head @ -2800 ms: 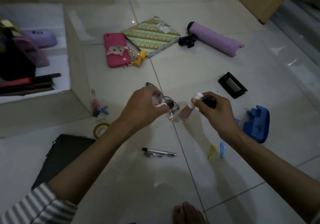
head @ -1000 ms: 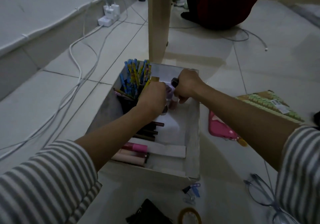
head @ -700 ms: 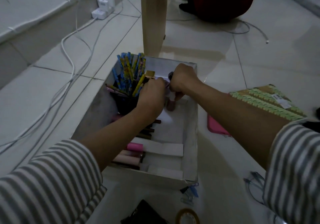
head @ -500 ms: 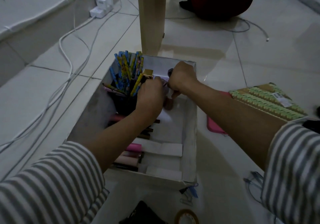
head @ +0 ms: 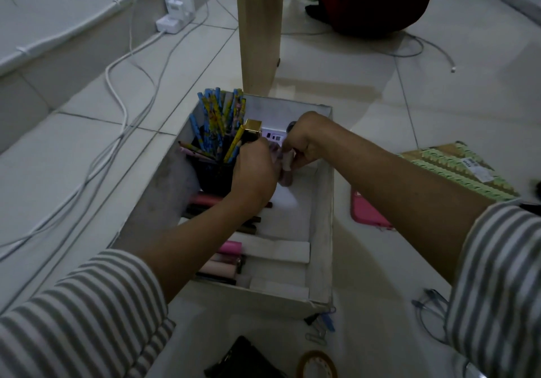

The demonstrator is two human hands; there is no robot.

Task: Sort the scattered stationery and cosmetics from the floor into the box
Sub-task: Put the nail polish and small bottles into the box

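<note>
Head view: a small pink bottle (head: 285, 178) is pinched at its white cap by the right hand (head: 307, 143), fingers curled round it, mid-frame over the far end of the box (head: 320, 231). The bottle is hung just below the right fingers, just beside the left hand (head: 254, 172); the right hand is judged nearer. Long axis is seen near upright in the frame, cap up, pink base pointed down at the box floor. Left fingers are curled; what is gripped, if anything, cannot be told. A straight-down set-down is judged next.
</note>
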